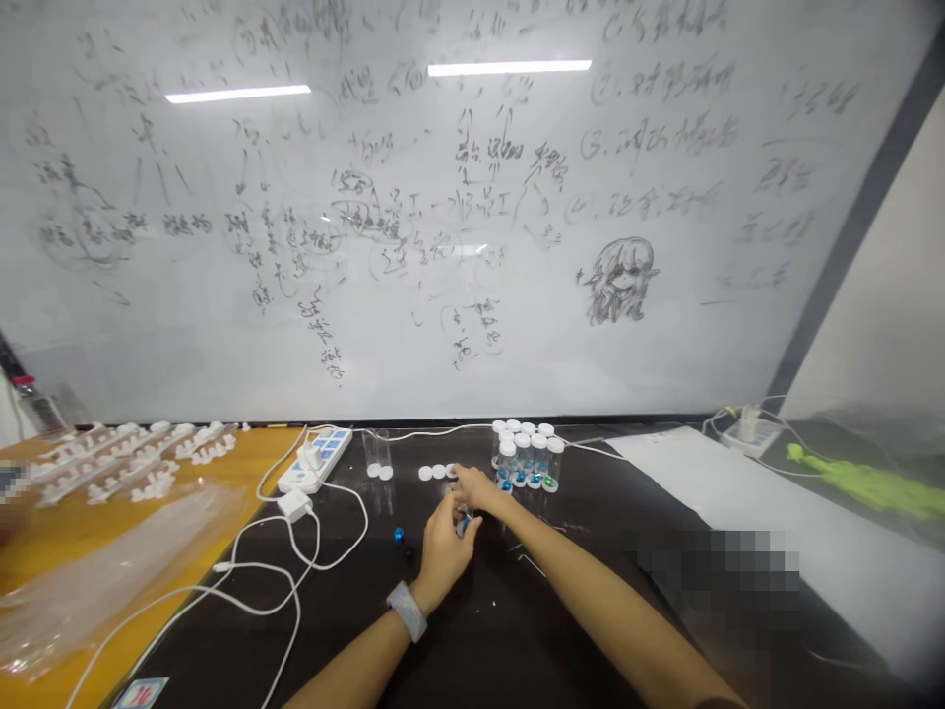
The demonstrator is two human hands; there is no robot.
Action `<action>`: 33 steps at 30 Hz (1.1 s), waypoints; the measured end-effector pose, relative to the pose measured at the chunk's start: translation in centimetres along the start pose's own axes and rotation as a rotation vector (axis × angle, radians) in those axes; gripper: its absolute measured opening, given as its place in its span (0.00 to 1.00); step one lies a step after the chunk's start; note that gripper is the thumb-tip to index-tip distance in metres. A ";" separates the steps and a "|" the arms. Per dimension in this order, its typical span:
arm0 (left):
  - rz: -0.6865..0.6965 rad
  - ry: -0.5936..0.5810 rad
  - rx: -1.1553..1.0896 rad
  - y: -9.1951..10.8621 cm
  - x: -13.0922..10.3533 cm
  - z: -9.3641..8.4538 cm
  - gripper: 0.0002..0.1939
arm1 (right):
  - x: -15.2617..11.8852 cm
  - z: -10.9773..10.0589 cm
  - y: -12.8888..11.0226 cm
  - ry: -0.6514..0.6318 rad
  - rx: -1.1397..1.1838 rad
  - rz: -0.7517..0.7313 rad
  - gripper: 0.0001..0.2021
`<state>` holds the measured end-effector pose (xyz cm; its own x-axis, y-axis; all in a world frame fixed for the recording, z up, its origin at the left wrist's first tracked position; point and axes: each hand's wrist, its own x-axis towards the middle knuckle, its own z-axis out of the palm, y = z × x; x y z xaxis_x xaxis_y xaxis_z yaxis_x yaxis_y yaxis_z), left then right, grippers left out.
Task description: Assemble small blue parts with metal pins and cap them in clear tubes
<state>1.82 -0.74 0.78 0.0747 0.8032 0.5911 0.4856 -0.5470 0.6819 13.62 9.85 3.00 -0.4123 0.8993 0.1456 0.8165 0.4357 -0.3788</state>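
My left hand [444, 547], with a pale band at the wrist, is closed around a small clear tube [464, 522] with something blue inside; my fingers cover most of it. Just beyond, my right hand [478, 489] has its fingertips together on a white cap [451, 471]. That cap is at the right end of a short row with other white caps [432, 473]. A shiny blue ball [399, 535] lies on the dark table to the left of my left hand. Right of my hands stand several capped clear tubes [521, 458] holding blue and green pieces.
Two clear tubes [377, 453] with white ends stand at the back left. White cables [295, 561] run from a power strip [317, 461] across the left side. White plastic parts [140, 458] and clear bags [125, 571] lie on the orange table. White sheets [738, 502] cover the right.
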 end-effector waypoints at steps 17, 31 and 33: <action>-0.042 -0.032 -0.048 -0.2 0.4 -0.3 0.15 | -7.9 -1.8 1.6 0.300 0.661 -0.227 0.08; -0.014 -0.106 -0.095 -1.0 0.4 0.1 0.22 | -9.8 -3.8 -0.4 0.479 0.723 -0.309 0.13; 0.024 -0.109 -0.086 -1.1 0.3 0.2 0.23 | -9.9 -4.0 -0.8 0.533 0.630 -0.342 0.13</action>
<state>1.49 0.10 0.12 0.1817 0.8078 0.5608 0.4063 -0.5810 0.7053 18.67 0.76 5.47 -0.2218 0.6905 0.6885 0.2447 0.7229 -0.6462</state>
